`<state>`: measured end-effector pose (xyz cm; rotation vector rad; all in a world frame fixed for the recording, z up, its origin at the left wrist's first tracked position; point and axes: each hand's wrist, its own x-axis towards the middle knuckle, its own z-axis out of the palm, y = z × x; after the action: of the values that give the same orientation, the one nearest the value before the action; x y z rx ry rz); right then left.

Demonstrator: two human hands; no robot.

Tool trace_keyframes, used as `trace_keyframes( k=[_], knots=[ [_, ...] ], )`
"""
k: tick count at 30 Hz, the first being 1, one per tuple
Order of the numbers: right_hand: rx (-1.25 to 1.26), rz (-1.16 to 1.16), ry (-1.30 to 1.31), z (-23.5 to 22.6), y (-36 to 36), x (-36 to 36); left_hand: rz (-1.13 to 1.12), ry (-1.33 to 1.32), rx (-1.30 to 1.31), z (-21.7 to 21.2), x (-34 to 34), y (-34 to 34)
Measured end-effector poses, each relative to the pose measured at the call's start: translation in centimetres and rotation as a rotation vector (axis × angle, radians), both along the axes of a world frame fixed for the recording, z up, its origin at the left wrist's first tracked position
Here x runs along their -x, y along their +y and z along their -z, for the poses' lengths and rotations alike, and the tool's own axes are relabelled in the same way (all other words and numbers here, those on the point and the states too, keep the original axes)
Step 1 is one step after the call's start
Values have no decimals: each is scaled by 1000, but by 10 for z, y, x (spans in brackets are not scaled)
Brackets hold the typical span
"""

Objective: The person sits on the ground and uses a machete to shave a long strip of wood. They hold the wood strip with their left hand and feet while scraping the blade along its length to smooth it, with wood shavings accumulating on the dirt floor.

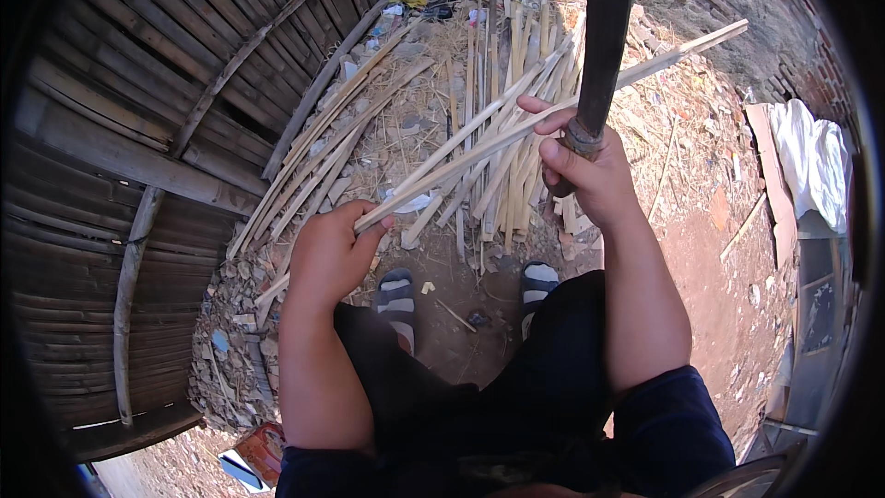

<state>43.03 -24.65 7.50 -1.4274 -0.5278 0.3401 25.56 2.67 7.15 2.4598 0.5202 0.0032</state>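
Long, thin, pale bamboo strip [516, 129] held by both hands, running slantwise from lower left up to upper right, far end poking out over the dirt near the top right. Near end tucked in the left hand [330, 254], closed in a fist around it, knuckles up, low and left of middle. Farther along, right hand [590, 175] higher and to the right, thumb pressed on the strip, other fingers wrapped tight around a dark, thick, straight tool handle [601, 46] standing almost upright and going out of the top edge. Both forearms bare, coming up from the bottom edge, elbows bent, dark blue sleeves at the bottom. Under the strip, a heap of more pale split bamboo sticks [498, 166] lying mostly lengthwise away on the ground, with dry straw around. Below that, two feet in grey striped sandals [398, 300] on brown dirt. To the left, a curved wall of dark woven bamboo slats [138, 129]. To the right, a white cloth [811, 161] on a board.
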Motion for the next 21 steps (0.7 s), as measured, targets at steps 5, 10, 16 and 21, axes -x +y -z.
trace_keyframes(
  k=[5, 10, 16, 21],
  knots=[
    [372, 242, -502, 21, -18, -12, -118, -73, 10, 2, -4, 3],
    [613, 220, -784, 1, 14, 13, -188, -97, -8, -8, -3, -6],
    [821, 184, -846, -4, 35, 38, -177, -198, -9, -1, -2, -3],
    [898, 328, -626, -16, 20, 19, -252, -200, 20, -9, 2, 15]
  ],
)
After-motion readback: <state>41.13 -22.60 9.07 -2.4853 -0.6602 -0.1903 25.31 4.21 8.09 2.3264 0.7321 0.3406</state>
